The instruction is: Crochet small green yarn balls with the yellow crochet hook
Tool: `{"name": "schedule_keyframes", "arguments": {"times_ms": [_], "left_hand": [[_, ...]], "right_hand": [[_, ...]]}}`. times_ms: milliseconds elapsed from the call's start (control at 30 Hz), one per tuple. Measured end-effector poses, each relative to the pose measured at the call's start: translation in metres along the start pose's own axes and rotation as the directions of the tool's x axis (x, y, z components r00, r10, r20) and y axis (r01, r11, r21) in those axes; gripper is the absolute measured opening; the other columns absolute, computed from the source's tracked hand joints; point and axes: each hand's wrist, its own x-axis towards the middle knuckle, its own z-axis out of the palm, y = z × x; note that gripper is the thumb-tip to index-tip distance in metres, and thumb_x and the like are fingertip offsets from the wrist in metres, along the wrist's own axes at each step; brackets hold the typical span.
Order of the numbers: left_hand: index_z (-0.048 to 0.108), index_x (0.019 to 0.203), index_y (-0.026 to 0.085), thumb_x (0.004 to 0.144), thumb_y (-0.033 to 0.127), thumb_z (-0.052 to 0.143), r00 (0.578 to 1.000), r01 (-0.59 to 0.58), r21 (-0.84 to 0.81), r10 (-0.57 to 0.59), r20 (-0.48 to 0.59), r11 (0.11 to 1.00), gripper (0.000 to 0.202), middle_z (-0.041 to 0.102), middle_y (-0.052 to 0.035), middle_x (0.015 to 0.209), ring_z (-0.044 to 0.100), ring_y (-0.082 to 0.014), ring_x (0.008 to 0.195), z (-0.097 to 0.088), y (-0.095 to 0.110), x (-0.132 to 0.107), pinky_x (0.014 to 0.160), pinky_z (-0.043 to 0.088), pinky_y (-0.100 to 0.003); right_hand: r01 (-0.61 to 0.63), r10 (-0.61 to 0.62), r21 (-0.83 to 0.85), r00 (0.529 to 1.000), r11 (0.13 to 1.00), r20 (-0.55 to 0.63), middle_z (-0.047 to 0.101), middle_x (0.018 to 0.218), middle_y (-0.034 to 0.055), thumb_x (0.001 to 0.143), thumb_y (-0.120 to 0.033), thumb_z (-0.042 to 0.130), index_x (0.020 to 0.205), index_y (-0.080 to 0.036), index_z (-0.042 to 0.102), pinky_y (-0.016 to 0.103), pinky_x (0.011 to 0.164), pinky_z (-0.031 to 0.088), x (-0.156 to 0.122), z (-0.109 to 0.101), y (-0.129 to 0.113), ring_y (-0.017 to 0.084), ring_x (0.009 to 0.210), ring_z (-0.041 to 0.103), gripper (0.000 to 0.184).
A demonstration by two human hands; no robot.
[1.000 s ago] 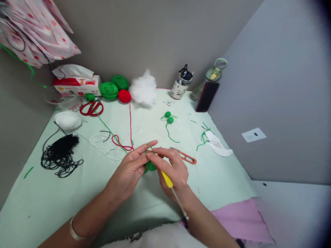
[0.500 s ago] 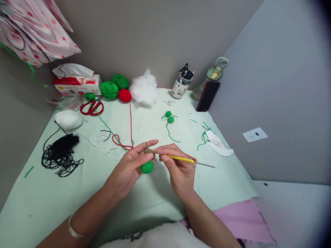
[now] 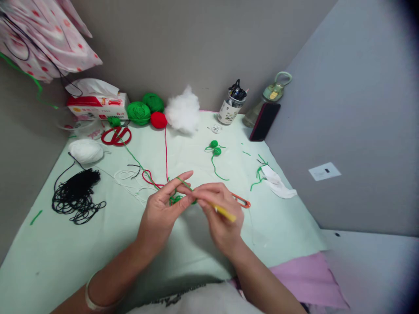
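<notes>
My left hand [image 3: 163, 208] pinches a small green crocheted piece [image 3: 176, 199], with green yarn [image 3: 137, 162] running over its raised forefinger back to the balls at the wall. My right hand [image 3: 220, 213] is closed on a crochet hook with a yellow handle [image 3: 225, 212], its tip at the green piece between my two hands. Both hands hover over the pale green cloth [image 3: 98, 244] near the table's front middle.
Orange snips [image 3: 241, 201] lie just right of my hands. Black yarn [image 3: 77, 195], white yarn [image 3: 85, 150], red scissors [image 3: 115, 136], green and red yarn balls [image 3: 145, 110], stuffing [image 3: 183, 110], a tissue box [image 3: 97, 106], a jar [image 3: 230, 107], a phone [image 3: 265, 121] and a bottle [image 3: 269, 97] line the far edges.
My right hand has swung the hook from pointing right to angling down toward me. The green piece, hanging below my left fingers before, is now tucked between them.
</notes>
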Motion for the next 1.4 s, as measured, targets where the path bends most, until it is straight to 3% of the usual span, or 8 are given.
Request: {"name": "schedule_keyframes", "arguments": {"times_ms": [100,333,567,833,1033,1133,1267,1400], "left_hand": [[0.076,0.126,0.024,0.080,0.031,0.087,0.989,0.138,-0.165,-0.125,0.084,0.977,0.049,0.074,-0.0012,0.089,0.067,-0.0167,0.088,0.003,0.000,-0.002,0.082,0.049,-0.026],[0.080,0.116,0.022,0.081,0.026,0.084,0.965,0.251,-0.202,-0.227,0.134,0.947,0.035,0.076,-0.0045,0.086,0.070,-0.0210,0.092,-0.006,0.007,0.003,0.083,0.051,-0.030],[0.081,0.112,0.024,0.076,0.025,0.088,0.985,0.153,-0.110,-0.143,0.093,0.982,0.037,0.076,-0.0019,0.087,0.068,-0.0160,0.081,0.000,0.004,-0.003,0.077,0.049,-0.028],[0.077,0.122,0.020,0.078,0.028,0.087,0.971,0.233,-0.247,-0.211,0.114,0.940,0.045,0.075,-0.0024,0.086,0.068,-0.0165,0.085,0.001,-0.003,-0.002,0.084,0.051,-0.028],[0.081,0.116,0.024,0.078,0.028,0.088,0.979,0.194,-0.139,-0.182,0.091,0.971,0.039,0.071,0.0002,0.081,0.067,-0.0155,0.084,-0.005,0.002,0.001,0.080,0.049,-0.026],[0.078,0.123,0.027,0.078,0.026,0.089,0.997,0.076,-0.078,-0.074,0.022,0.994,0.047,0.072,0.0016,0.085,0.064,-0.0141,0.085,0.001,-0.001,-0.003,0.080,0.047,-0.024],[0.074,0.131,0.024,0.081,0.027,0.086,0.975,0.214,-0.213,-0.194,0.108,0.953,0.052,0.074,-0.0012,0.086,0.067,-0.0162,0.091,0.004,-0.004,-0.006,0.087,0.048,-0.027],[0.079,0.121,0.023,0.080,0.028,0.086,0.941,0.321,-0.216,-0.285,0.183,0.922,0.042,0.075,-0.0048,0.090,0.068,-0.0190,0.096,-0.003,0.000,-0.003,0.081,0.048,-0.027]], "right_hand": [[0.242,-0.242,-0.230,0.970,0.943,0.031,0.077,0.108,0.0072,0.096,-0.015,0.063,0.112,-0.034,0.080,0.039,0.079,0.061,-0.006,0.001,0.000,0.023,0.096,0.071,0.030],[-0.155,0.188,0.312,0.979,0.937,-0.079,0.073,0.082,0.0038,0.097,-0.030,0.066,0.095,-0.026,0.080,0.032,0.058,0.053,0.004,-0.013,0.000,0.016,0.066,0.063,0.014],[-0.165,0.159,0.297,0.986,0.941,0.045,0.079,0.093,0.0038,0.098,-0.025,0.066,0.101,-0.028,0.081,0.031,0.065,0.060,0.008,-0.001,-0.007,0.017,0.076,0.071,0.015],[0.304,-0.278,-0.273,0.952,0.913,0.129,0.077,0.116,0.0090,0.097,-0.012,0.059,0.122,-0.032,0.075,0.040,0.080,0.060,-0.007,-0.008,-0.003,0.023,0.098,0.072,0.036],[-0.049,0.061,0.154,0.996,0.987,-0.071,0.074,0.084,0.0032,0.099,-0.020,0.061,0.102,-0.029,0.078,0.035,0.064,0.055,0.001,-0.015,-0.004,0.019,0.072,0.066,0.019],[-0.015,0.014,0.042,1.000,0.999,0.009,0.075,0.091,0.0047,0.099,-0.018,0.061,0.106,-0.030,0.079,0.035,0.067,0.056,0.000,-0.010,-0.003,0.019,0.079,0.068,0.023],[0.236,-0.229,-0.219,0.972,0.947,0.057,0.077,0.106,0.0082,0.095,-0.012,0.061,0.114,-0.031,0.078,0.039,0.077,0.058,-0.007,-0.006,0.001,0.023,0.094,0.071,0.031],[-0.007,0.022,0.117,0.991,0.993,-0.130,0.075,0.087,0.0041,0.098,-0.018,0.062,0.103,-0.029,0.079,0.034,0.065,0.053,-0.004,-0.014,0.002,0.019,0.076,0.065,0.021]]}}
